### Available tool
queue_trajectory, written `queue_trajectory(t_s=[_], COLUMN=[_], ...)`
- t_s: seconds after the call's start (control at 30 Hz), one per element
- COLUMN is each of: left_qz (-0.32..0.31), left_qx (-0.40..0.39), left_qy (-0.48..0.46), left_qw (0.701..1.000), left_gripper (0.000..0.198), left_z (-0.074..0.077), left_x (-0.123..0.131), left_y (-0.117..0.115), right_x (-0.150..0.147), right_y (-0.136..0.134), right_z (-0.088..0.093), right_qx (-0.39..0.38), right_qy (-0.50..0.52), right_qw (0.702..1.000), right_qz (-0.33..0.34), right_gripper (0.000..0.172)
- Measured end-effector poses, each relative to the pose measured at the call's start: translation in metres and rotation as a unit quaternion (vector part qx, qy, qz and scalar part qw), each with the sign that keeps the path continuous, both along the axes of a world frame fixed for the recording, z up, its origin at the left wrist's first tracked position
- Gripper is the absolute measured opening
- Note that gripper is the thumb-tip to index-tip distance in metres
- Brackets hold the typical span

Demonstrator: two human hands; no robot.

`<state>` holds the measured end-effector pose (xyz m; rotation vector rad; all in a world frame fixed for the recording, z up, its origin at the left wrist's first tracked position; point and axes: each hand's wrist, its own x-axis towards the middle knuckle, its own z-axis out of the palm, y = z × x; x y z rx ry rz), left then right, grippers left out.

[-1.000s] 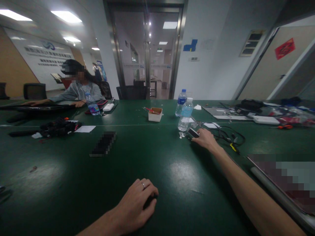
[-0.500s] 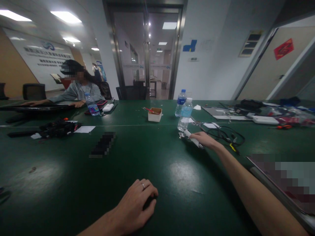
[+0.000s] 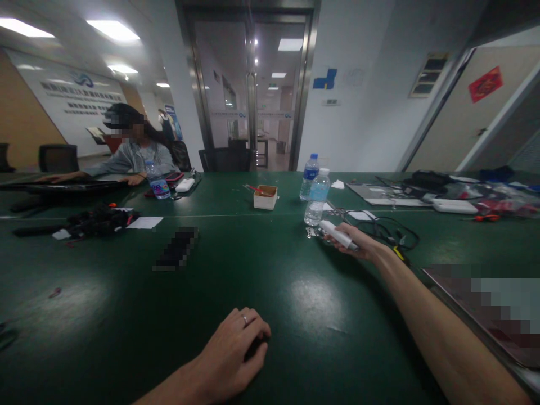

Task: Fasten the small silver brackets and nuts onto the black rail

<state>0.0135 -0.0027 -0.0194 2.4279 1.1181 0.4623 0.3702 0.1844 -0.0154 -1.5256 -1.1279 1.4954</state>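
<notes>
My right hand (image 3: 352, 239) is closed around a slim white bar-shaped object (image 3: 338, 235) with a grey end, whose exact kind I cannot make out. It holds the bar just above the green table, in front of a clear water bottle (image 3: 317, 197) with a white cap. Small metal pieces (image 3: 313, 232) lie by the bottle's base, partly beside my fingertips. My left hand (image 3: 236, 351), with a ring on one finger, rests on the table near the front. Its fingers are loosely bent, the thumb stands apart, and nothing shows in it.
A blue-capped bottle (image 3: 310, 177) and a small box (image 3: 265, 198) with a red item stand farther back. Black cables (image 3: 383, 228) lie right of my right hand, above a laptop (image 3: 485, 320). A pixelated dark object (image 3: 177, 248) lies left. Another person (image 3: 135, 146) sits across the table.
The white bar has been lifted off the table and turned in my right hand, drawn slightly back to the right, uncovering metal pieces. My left hand stays put.
</notes>
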Motion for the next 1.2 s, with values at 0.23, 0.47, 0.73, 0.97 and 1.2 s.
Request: queue_trajectory(t_s=[0.23,0.47,0.73,0.97,1.2], left_qz=[0.006,0.005,0.008,0.002,0.007], left_qx=[-0.007,-0.014,-0.018,0.001,-0.008], left_qy=[0.007,0.004,-0.001,0.0,0.004], left_qw=[1.0,1.0,1.0,1.0,1.0], left_gripper=[0.019,0.019,0.02,0.019,0.019], left_z=[0.001,0.003,0.003,0.001,0.002], left_x=[0.0,0.0,0.001,0.001,0.001], left_y=[0.0,-0.001,-0.002,-0.001,-0.001], right_x=[-0.003,-0.01,-0.007,-0.007,-0.009], right_y=[0.003,0.003,0.003,0.005,0.003], right_z=[-0.002,0.001,0.002,0.0,0.004], right_qx=[-0.027,0.0,0.024,0.034,0.041], right_qy=[-0.022,-0.105,-0.159,-0.189,-0.221], right_qw=[0.999,0.994,0.987,0.981,0.974], right_qz=[0.009,-0.005,0.015,0.018,0.019], right_gripper=[0.031,0.03,0.033,0.033,0.033])
